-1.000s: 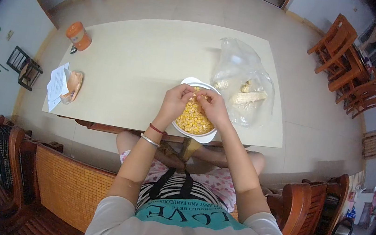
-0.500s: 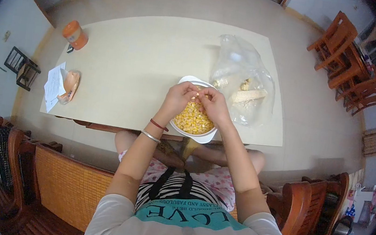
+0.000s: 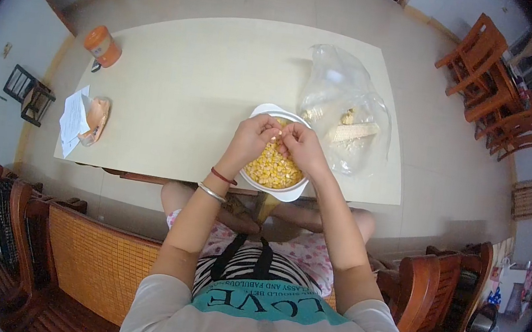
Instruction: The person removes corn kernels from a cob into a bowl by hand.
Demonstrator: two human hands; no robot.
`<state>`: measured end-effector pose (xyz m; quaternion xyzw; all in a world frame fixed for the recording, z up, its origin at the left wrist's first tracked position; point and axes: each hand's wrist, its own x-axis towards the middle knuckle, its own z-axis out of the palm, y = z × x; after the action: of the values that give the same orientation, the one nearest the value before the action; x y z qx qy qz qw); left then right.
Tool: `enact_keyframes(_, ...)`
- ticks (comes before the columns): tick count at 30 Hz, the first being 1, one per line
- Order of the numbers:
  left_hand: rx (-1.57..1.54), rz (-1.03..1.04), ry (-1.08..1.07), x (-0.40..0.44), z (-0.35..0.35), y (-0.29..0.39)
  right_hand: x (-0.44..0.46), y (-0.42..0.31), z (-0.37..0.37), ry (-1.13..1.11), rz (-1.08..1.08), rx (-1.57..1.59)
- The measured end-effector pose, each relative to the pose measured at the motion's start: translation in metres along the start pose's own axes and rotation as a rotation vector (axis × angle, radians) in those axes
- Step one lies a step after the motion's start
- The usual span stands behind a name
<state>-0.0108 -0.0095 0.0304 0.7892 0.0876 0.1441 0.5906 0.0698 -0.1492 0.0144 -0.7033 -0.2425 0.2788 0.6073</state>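
Both bare hands, left (image 3: 257, 140) and right (image 3: 301, 147), are pinching fingers close together over the round white bowl (image 3: 301, 187) of yellow corn kernels (image 3: 273, 168); I cannot tell on what. Slipping fingertips could be dropping bits outside.

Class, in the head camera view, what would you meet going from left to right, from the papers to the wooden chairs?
Papers → left hand → right hand → stripped corn cob → wooden chairs.
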Motion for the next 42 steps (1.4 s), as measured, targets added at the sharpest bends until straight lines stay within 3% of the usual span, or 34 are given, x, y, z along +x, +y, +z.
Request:
enact_keyframes(11, -0.106, -0.002, -0.020, 0.001, 0.001, -0.006, -0.002, -0.006, 0.003, 0.045, 0.002, -0.022)
enact_keyframes(35, 0.039, 0.017, 0.055, -0.001, 0.001, 0.001, 0.003, 0.006, 0.005, 0.078, 0.012, 0.136)
enact_keyframes(38, -0.068, 0.002, 0.065, 0.000, 0.002, -0.003, 0.002, 0.002, 0.005, 0.103, 0.039, 0.167)
enact_keyframes(42, -0.065, -0.013, 0.077, 0.000, 0.000, 0.000, 0.005, 0.009, 0.002, 0.103, -0.014, 0.029)
